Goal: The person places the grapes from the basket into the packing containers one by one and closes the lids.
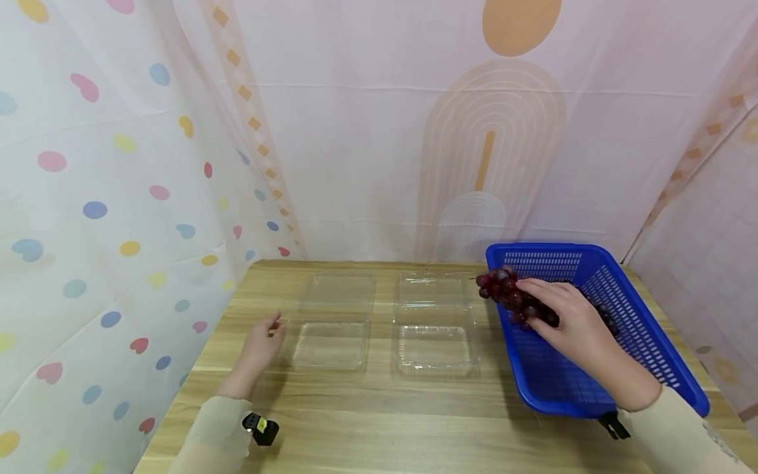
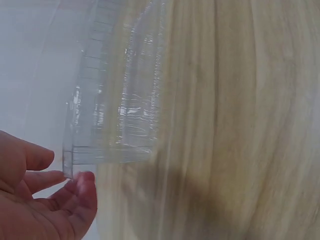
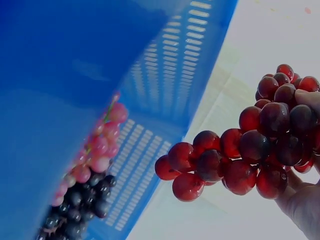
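With our right hand [image 1: 571, 316] we are gripping a bunch of red grapes [image 1: 510, 289], the fingers bent over one side of it and the thumb on the other. The bunch is hanging from that grip across the left rim of a blue plastic basket [image 1: 514, 368], its tip pointing leftward, away from the palm. Within the basket, beyond our grip, a pink grape bunch [image 3: 102, 145] with a green stem is lying against black grapes [image 3: 75, 207].

Well to the left of the grip, two clear plastic clamshell boxes are lying unfolded on the wooden table [image 1: 379, 424]: the right box [image 1: 435, 349] nearer the grapes, the left box [image 1: 331, 345] farther off. We are resting our left hand [image 1: 263, 342] just beside the left box's outer edge, fingers loosely bent, gripping nothing; whether a fingertip is touching the plastic, we cannot tell. Behind everything, a patterned curtain [image 1: 355, 131] is hanging.
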Tool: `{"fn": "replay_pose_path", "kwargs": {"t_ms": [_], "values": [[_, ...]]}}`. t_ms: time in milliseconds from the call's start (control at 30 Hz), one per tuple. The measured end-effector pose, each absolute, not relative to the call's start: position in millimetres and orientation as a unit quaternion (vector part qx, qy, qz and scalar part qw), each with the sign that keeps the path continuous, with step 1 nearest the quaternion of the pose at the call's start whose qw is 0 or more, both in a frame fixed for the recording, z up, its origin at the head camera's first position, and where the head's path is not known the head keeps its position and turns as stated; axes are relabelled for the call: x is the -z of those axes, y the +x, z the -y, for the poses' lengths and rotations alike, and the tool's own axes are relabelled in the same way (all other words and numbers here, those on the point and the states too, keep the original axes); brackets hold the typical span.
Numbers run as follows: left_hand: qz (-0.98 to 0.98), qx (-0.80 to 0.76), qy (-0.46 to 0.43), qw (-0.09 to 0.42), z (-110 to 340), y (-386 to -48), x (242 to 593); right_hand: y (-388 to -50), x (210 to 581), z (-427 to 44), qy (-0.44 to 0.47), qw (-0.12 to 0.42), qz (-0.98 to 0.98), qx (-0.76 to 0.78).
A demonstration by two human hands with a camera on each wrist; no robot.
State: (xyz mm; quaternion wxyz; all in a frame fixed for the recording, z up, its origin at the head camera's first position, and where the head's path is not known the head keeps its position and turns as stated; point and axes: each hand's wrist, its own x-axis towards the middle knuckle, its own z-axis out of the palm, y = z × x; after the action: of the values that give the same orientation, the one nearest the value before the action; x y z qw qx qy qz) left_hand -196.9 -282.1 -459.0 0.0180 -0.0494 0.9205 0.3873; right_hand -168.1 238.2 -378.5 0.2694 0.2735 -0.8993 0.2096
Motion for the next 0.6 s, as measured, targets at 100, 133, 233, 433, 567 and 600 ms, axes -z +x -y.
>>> {"fn": "replay_pose_path", "kwargs": {"t_ms": [100, 133, 233, 433, 567, 600], "values": [[-0.921, -0.386, -0.059, 0.011, 283.2, -197.3, 460.9, -169.4, 376.9, -231.6, 0.277, 0.265, 0.898, -0.218], [-0.92, -0.386, -0.062, 0.005, 283.3, -197.5, 461.3, -169.9, 376.5, -229.3, 0.279, 0.263, 0.897, -0.221], [-0.922, -0.381, -0.069, -0.007, 282.3, -197.7, 459.9, -171.3, 375.5, -222.6, 0.286, 0.261, 0.894, -0.227], [-0.938, -0.34, -0.056, -0.039, 271.1, -198.4, 451.3, -173.3, 373.0, -210.1, 0.299, 0.251, 0.892, -0.227], [-0.935, -0.348, -0.04, -0.053, 252.3, -200.6, 444.7, -175.0, 368.8, -200.9, 0.304, 0.228, 0.897, -0.225], [-0.933, -0.353, -0.037, -0.054, 246.6, -201.3, 443.4, -175.4, 367.5, -198.5, 0.305, 0.223, 0.899, -0.224]]}}
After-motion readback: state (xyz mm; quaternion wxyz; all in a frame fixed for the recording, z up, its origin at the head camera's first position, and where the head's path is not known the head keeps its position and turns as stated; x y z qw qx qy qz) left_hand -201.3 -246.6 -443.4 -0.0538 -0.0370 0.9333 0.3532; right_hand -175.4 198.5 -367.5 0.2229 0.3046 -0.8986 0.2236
